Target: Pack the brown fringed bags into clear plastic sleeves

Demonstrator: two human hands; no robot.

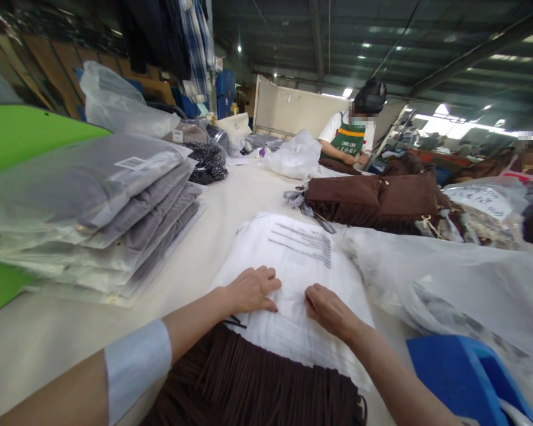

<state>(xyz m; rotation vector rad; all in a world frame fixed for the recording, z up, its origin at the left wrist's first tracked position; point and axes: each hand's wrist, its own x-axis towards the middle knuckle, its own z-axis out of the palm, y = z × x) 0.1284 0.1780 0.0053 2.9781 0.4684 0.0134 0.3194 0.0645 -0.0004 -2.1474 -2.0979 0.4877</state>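
A white, crinkled sheet with rows of dark print lies on the table in front of me; whether it is plastic or cloth I cannot tell. My left hand rests on it, palm down, with the fingers apart. To the right, my right hand is closed at the sheet's surface, thumb and fingers pressed together. What those fingers pinch, if anything, is hidden. Dark brown fringe spreads out below the sheet, nearest to me, partly under my left forearm.
Bagged grey garments are stacked at left beside a green board. Brown fringed pieces lie at back right, clear plastic bags nearer. A blue plastic object is at lower right. A co-worker stands across the table.
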